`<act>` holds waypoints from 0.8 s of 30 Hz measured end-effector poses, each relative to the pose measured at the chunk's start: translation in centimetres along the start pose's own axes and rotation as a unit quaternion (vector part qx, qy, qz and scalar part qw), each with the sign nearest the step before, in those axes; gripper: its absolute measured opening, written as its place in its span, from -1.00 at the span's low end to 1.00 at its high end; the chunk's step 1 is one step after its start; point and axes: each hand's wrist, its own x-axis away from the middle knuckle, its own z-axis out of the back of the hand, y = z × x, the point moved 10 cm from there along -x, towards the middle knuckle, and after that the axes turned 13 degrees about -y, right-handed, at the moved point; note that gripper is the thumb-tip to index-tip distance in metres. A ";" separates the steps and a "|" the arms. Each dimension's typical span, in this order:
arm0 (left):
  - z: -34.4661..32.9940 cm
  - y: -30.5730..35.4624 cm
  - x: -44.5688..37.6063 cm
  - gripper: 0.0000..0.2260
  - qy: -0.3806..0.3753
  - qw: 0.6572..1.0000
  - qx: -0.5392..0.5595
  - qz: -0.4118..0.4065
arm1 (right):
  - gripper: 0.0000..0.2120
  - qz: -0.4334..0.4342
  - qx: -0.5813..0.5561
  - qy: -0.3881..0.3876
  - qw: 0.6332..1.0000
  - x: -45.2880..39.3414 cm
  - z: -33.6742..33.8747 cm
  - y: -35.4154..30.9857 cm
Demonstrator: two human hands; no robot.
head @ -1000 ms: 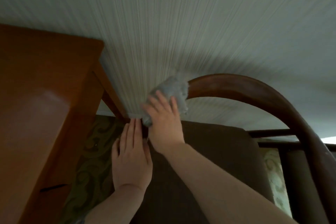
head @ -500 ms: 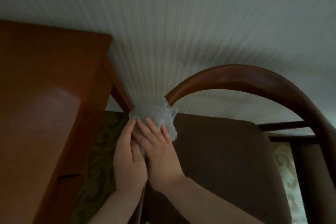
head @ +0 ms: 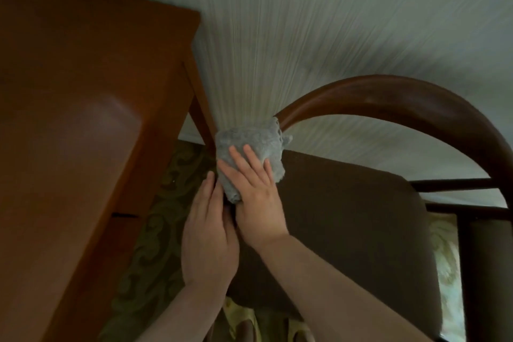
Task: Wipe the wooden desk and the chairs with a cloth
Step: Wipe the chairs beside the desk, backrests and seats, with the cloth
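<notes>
Pale striped wallpaper (head: 319, 30) fills the upper view, blurred in fine vertical lines. Below it, patterned olive carpet (head: 163, 219) shows between the furniture.

Wooden desk (head: 83, 91): orange-brown, glossy top, occupies the left side; one slanted leg (head: 201, 116) runs down toward the cloth.

Chair (head: 347, 216): dark brown upholstered seat at centre right, with a curved dark-wood back rail (head: 388, 94) arching from the cloth over to the right edge. Two thin crossbars (head: 455, 184) sit under the arch on the right.

Cloth (head: 251, 144): grey-blue, fuzzy, bunched at the left foot of the arched rail, where rail meets seat, just beside the desk leg.

Right hand (head: 256, 197): fingers straight and spread, pressing flat on the cloth from the near side; not curled around it.

Left hand (head: 208, 236): lies just left of the right hand, fingers straight and together, pointing up along the seat's left edge, fingertips near the cloth's lower end. Whether it touches the cloth is unclear. It grips nothing.

Both bare forearms enter from the bottom edge.
</notes>
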 end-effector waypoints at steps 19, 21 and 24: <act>-19.4 -3.1 11.8 -0.43 -0.135 0.953 0.013 0.271 | -0.59 -0.341 -0.134 -0.082 0.927 14.4 0.1 20.9; -21.0 -4.5 12.8 -0.40 -0.126 0.936 0.030 0.329 | -0.55 -0.272 -0.064 -0.086 0.956 12.8 1.1 20.5; -23.2 -5.9 12.6 -0.33 -0.117 0.928 0.040 0.352 | -0.44 -0.128 0.042 -0.082 0.988 10.1 0.4 18.8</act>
